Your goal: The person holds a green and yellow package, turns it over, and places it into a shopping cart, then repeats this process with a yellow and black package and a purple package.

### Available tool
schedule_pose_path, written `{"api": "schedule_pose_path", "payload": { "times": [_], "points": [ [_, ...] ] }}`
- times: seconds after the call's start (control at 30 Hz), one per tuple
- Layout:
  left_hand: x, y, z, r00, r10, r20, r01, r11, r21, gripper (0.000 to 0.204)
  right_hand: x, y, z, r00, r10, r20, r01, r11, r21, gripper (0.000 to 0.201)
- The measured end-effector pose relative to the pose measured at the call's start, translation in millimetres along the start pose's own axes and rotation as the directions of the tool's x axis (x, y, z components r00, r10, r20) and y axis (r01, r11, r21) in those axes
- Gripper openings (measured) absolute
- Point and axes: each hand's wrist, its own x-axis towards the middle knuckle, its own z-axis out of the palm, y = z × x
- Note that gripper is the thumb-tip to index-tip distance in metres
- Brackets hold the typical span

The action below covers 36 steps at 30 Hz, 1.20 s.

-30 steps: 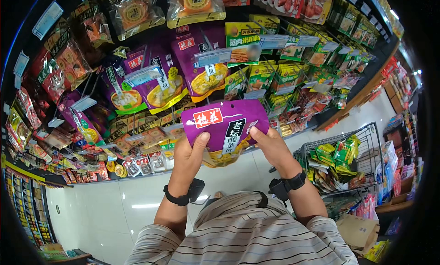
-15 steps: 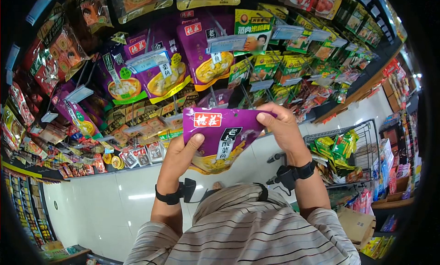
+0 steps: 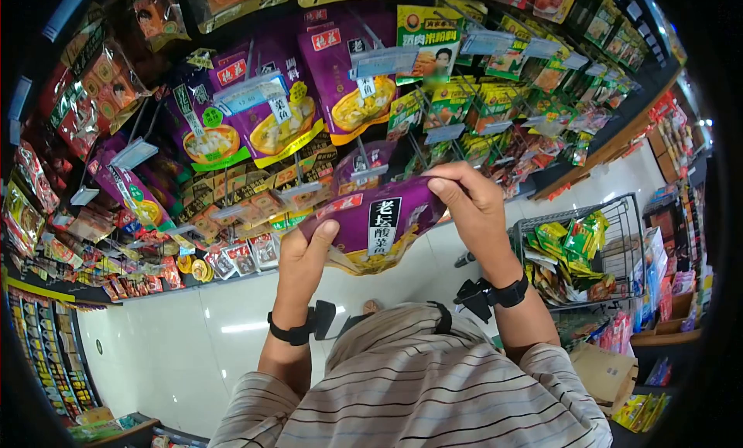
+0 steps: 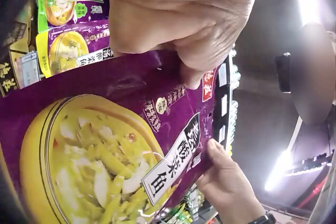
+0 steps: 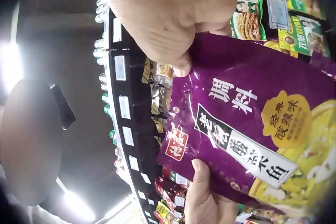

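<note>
Both hands hold up a purple seasoning pouch [image 3: 402, 219] with a red logo, white Chinese lettering on a black strip and a picture of a yellow bowl of fish. The left hand [image 3: 303, 254] grips its left edge, thumb on the printed front. At the upper right corner, the right hand [image 3: 472, 208] pinches the pouch between thumb and fingers. In the left wrist view the pouch front [image 4: 100, 155] fills much of the picture, the bowl print large. The right wrist view shows the logo end of the pouch [image 5: 236, 87] between the two hands.
Matching purple pouches [image 3: 275, 123] hang on shelf hooks ahead, beside green and yellow seasoning packets [image 3: 449, 107]. Price tags [image 3: 251, 93] stick out from the hooks. To the right stands a wire cart [image 3: 631, 247] holding green packets. A cardboard box [image 3: 604, 374] sits at the lower right.
The right hand has moved from the pouch's right side up to its upper right corner. The pouch's top now tips away, foreshortening its front. The left hand keeps its grip.
</note>
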Motion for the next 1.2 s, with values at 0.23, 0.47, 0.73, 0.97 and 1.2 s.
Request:
{"api": "schedule_pose_path", "payload": {
  "times": [0.23,0.47,0.73,0.97,1.2],
  "points": [
    [2,-6,-10,0.988,0.077,0.132,-0.059,0.989,-0.139,0.039,20,-22,7,0.990,-0.060,0.129,0.064,0.997,-0.030,0.014],
    [12,-16,-7,0.997,0.047,-0.065,-0.052,0.996,-0.075,0.047,44,-21,8,0.989,0.045,0.144,-0.047,0.999,0.011,0.021],
    [34,-18,-33,0.992,-0.002,-0.129,0.007,0.999,0.039,0.039,93,-1,0,0.988,0.146,0.043,-0.152,0.955,0.256,0.057],
    [56,-21,-34,0.986,-0.066,-0.152,0.063,0.998,-0.026,0.040,112,-2,4,0.982,0.176,0.063,-0.187,0.907,0.379,0.048],
    [91,-35,-24,0.989,-0.104,-0.103,0.098,0.993,-0.067,0.042,116,3,0,0.984,0.176,0.006,-0.166,0.916,0.364,0.029]
  ]
}}
